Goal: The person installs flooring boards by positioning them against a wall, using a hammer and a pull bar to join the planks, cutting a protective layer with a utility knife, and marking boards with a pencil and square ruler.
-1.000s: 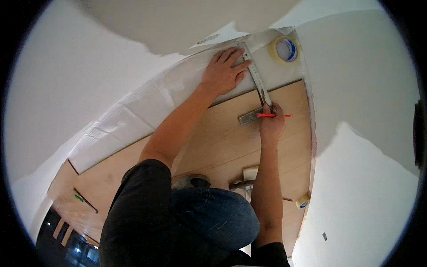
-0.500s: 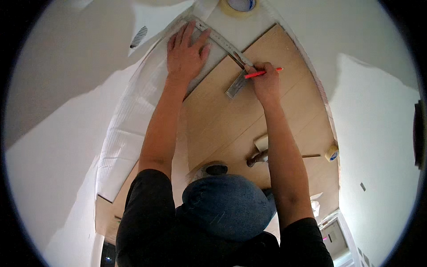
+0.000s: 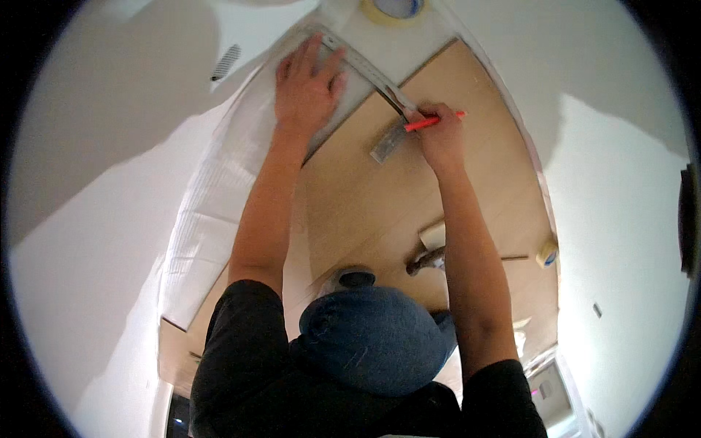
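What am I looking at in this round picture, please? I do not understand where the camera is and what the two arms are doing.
The camera sits on a person's head and looks down, so the picture is round and straight lines bend. There is no machine: the two arms are the person's own, and the dark blue shape low in the middle is a knee.

The left hand lies flat, fingers spread, pressing a metal ruler onto white underlay beside light wooden floor boards. The right hand holds a red pencil against the ruler's edge.

Around them lie a roll of tape at the top, a smaller roll on the right, and a hammer near the knee. The walls are white.
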Motion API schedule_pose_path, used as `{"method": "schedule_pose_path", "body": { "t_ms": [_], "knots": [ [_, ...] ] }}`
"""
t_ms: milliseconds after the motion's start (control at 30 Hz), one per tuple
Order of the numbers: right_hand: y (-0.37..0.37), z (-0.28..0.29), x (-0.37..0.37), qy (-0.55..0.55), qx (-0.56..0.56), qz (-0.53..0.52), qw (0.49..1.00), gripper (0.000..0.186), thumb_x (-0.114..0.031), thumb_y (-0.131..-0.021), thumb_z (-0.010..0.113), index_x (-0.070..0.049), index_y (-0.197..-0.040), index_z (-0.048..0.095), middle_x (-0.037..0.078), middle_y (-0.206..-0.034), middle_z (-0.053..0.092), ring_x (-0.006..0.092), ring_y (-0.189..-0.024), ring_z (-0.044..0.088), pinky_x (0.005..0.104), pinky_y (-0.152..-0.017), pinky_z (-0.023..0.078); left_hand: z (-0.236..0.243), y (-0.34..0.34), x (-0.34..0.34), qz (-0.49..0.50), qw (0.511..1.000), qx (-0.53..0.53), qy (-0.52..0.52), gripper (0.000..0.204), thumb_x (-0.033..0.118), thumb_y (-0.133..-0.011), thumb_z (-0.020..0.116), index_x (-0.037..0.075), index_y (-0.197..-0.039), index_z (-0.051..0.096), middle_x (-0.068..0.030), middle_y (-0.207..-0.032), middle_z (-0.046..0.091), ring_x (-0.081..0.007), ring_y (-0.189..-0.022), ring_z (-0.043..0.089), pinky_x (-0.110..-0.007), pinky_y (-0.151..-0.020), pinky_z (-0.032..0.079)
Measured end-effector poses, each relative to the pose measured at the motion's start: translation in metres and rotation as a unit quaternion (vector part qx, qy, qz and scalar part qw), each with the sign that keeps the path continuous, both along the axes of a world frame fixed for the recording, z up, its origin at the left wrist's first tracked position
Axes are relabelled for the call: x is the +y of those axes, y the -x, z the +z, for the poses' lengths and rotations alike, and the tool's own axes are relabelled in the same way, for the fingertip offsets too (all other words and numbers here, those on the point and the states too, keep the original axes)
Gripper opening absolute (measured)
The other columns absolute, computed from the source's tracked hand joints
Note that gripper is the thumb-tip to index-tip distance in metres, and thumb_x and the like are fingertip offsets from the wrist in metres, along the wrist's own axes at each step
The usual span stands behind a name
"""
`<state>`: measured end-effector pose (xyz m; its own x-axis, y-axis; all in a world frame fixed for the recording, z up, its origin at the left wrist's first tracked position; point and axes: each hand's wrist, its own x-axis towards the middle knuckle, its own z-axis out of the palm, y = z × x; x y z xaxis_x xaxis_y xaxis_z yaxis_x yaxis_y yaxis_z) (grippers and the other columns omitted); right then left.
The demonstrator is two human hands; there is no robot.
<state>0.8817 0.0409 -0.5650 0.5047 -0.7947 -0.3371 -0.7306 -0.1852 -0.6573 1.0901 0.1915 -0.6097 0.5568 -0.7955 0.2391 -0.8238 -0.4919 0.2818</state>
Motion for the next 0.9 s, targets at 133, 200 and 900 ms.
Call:
{"method": "schedule_pose_path", "body": {
  "t_ms": [133,200,900],
  "knots": [
    [0.011,-0.004,-0.004,0.011,0.022,0.019,1.0,0.033,-0.025,-0.09,0.081,0.005,-0.099,0.072,0.011,-0.078,0.071,0.0173,-0.075,0.067,0.0318,-0.067,0.052,0.004,0.009,-0.003,0.012,0.999,0.016,-0.034,0.045,0.041,-0.101,0.057,0.033,-0.145,0.057,-0.0074,-0.162,0.04,-0.0278,-0.146,0.041,-0.053,-0.12,0.03],
    [0.011,-0.007,-0.006,0.016,0.014,0.029,0.999,0.033,-0.025,-0.09,0.081,0.005,-0.098,0.072,0.01,-0.077,0.071,0.0164,-0.074,0.066,0.031,-0.066,0.051,0.007,0.008,-0.004,0.015,0.999,0.023,-0.037,0.044,0.041,-0.101,0.058,0.033,-0.144,0.058,-0.0067,-0.162,0.039,-0.0269,-0.146,0.041,-0.052,-0.12,0.031],
    [0.004,0.001,-0.004,-0.012,0.025,0.012,1.0,0.033,-0.025,-0.089,0.081,0.004,-0.101,0.071,0.011,-0.081,0.07,0.0189,-0.075,0.066,0.0337,-0.068,0.051,0.005,0.005,-0.007,0.021,0.998,0.036,-0.04,0.039,0.037,-0.101,0.057,0.034,-0.139,0.063,-0.007,-0.159,0.044,-0.0282,-0.144,0.043,-0.052,-0.119,0.032]
  ]
}}
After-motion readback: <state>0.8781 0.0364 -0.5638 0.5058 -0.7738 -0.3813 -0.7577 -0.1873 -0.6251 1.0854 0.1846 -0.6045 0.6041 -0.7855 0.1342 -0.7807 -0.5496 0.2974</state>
